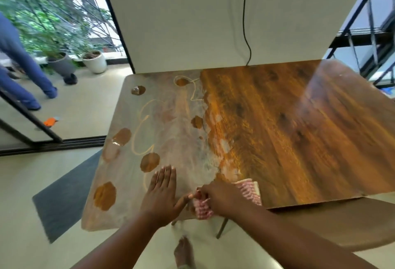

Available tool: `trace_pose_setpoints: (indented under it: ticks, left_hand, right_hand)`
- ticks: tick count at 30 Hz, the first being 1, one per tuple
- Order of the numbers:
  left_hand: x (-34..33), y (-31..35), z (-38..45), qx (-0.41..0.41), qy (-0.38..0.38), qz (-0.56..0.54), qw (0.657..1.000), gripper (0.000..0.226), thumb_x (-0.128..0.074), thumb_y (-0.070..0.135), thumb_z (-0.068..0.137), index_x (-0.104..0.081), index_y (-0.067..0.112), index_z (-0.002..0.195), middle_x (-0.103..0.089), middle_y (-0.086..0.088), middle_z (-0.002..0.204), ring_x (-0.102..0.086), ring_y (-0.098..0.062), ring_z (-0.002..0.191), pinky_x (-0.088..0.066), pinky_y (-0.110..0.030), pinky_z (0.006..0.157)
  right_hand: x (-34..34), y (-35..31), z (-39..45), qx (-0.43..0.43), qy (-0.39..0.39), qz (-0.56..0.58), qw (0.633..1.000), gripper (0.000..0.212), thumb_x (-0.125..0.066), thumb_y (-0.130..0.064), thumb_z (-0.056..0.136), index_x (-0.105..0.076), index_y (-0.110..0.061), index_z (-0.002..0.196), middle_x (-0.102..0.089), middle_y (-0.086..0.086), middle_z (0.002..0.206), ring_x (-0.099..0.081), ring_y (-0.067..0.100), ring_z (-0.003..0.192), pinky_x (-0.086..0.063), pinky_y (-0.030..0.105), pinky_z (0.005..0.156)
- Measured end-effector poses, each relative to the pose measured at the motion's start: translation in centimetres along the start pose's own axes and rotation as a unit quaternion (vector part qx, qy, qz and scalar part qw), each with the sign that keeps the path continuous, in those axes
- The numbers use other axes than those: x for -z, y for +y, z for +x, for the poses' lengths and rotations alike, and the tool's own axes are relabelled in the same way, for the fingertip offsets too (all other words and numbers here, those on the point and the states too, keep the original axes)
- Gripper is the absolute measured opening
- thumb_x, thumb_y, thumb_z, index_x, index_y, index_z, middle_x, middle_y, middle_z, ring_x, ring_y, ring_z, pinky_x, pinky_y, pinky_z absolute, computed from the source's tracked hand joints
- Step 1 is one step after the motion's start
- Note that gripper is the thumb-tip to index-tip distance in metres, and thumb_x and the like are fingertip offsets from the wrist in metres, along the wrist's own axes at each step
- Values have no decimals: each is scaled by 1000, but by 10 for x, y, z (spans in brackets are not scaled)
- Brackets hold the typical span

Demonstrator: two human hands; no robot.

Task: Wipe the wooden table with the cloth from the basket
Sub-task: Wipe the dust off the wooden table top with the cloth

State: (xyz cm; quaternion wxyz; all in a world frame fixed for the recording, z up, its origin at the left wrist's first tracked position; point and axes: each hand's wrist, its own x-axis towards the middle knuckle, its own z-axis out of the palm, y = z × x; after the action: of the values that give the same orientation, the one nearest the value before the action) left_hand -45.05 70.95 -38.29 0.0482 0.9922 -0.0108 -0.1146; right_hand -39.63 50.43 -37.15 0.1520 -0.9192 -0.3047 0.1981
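The wooden table (pixel 288 132) fills the middle of the head view. Its left part is covered with a pale smeared film, brown blotches and thin squiggly lines; its right part shows glossy brown grain. A red-and-white checked cloth (pixel 249 190) lies bunched at the table's near edge. My right hand (pixel 220 198) presses down on it, fingers closed around the fabric. My left hand (pixel 162 194) rests flat on the smeared surface just left of the cloth, fingers straight, thumb pointing at the cloth. No basket is in view.
A white wall panel (pixel 203 18) with a black cable (pixel 245 12) stands behind the table. A grey mat (pixel 64 196) lies on the floor to the left. A person's legs (pixel 21 63) and two plant pots (pixel 94 61) are at the far left. My foot (pixel 183 253) shows below the table.
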Motion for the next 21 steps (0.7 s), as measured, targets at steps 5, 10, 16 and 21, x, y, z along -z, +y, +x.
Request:
trace_pose_setpoints:
  ticks: [5, 10, 16, 21]
  left_hand:
    - [-2, -26, -36, 74, -17, 6, 997, 102, 15, 83, 71, 29, 10, 140, 31, -7, 150, 34, -22, 138, 33, -31, 106]
    - [-1, -42, -51, 91, -38, -1, 995, 105, 18, 85, 67, 30, 11, 141, 34, -7, 150, 34, -22, 139, 30, -34, 110]
    - [-4, -38, -42, 17, -37, 13, 999, 99, 10, 82, 75, 28, 12, 142, 35, -6, 148, 41, -25, 132, 36, -29, 102]
    - [-2, -39, -11, -47, -18, 12, 999, 95, 5, 77, 82, 22, 9, 145, 28, -9, 153, 35, -27, 137, 28, -34, 108]
  right_hand:
    - [-21, -38, 1, 50, -4, 5, 999, 40, -54, -24, 87, -50, -36, 125, -56, 2, 112, -55, 26, 102, -41, 35, 77]
    - [-5, -1, 0, -2, -23, -13, 1000, 41, -62, -25, 83, -54, -27, 123, -58, 4, 120, -56, 24, 109, -44, 31, 85]
    - [-5, -18, 20, -118, 80, 34, 989, 41, -55, -25, 87, -50, -29, 127, -57, 3, 120, -56, 24, 106, -44, 33, 86]
    - [-42, -53, -7, 16, 32, 62, 997, 45, -48, -23, 81, -50, -36, 124, -59, -5, 120, -54, 18, 108, -43, 31, 89]
